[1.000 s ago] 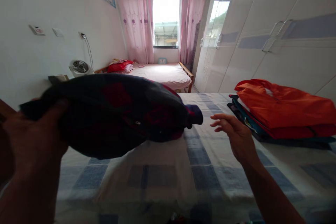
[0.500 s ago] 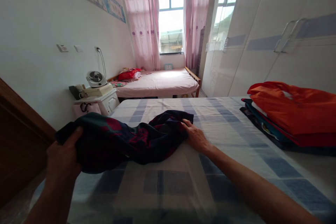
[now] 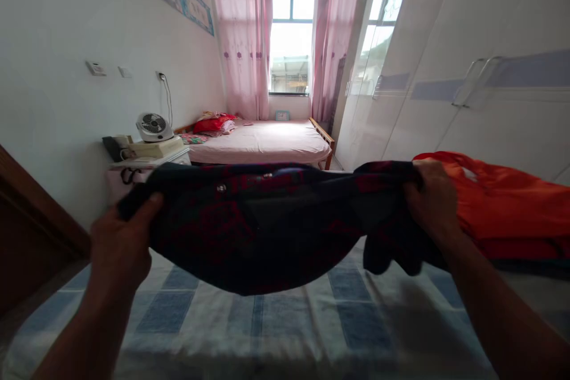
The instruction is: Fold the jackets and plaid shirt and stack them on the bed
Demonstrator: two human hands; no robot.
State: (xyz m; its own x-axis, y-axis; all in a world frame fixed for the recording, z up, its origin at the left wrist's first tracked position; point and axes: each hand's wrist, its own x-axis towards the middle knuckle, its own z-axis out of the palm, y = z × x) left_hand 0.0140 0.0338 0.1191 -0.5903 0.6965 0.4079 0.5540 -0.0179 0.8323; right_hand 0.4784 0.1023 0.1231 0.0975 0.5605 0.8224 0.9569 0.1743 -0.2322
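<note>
A dark shirt (image 3: 267, 225) with a red pattern and shiny buttons is stretched sideways above the bed. My left hand (image 3: 122, 237) is closed round its left end, thumb on top. At the other end, my right hand (image 3: 431, 199) grips a bunched part, with loose folds hanging below. The middle of the cloth sags between both hands. Just beyond my right hand lies an orange garment (image 3: 512, 196), on top of a stack of folded clothes that my forearm partly hides.
Beneath is a bed with a blue-and-white checked sheet (image 3: 267, 326). Farther back are a small pink bed (image 3: 267, 139), a bedside cabinet carrying a fan (image 3: 154, 126), and a window with pink curtains (image 3: 243, 35). White wardrobes (image 3: 436, 113) line the right side.
My right hand has moved right and pulled the shirt out long. The shirt has risen off the sheet, from crumpled to stretched. My left hand keeps its hold.
</note>
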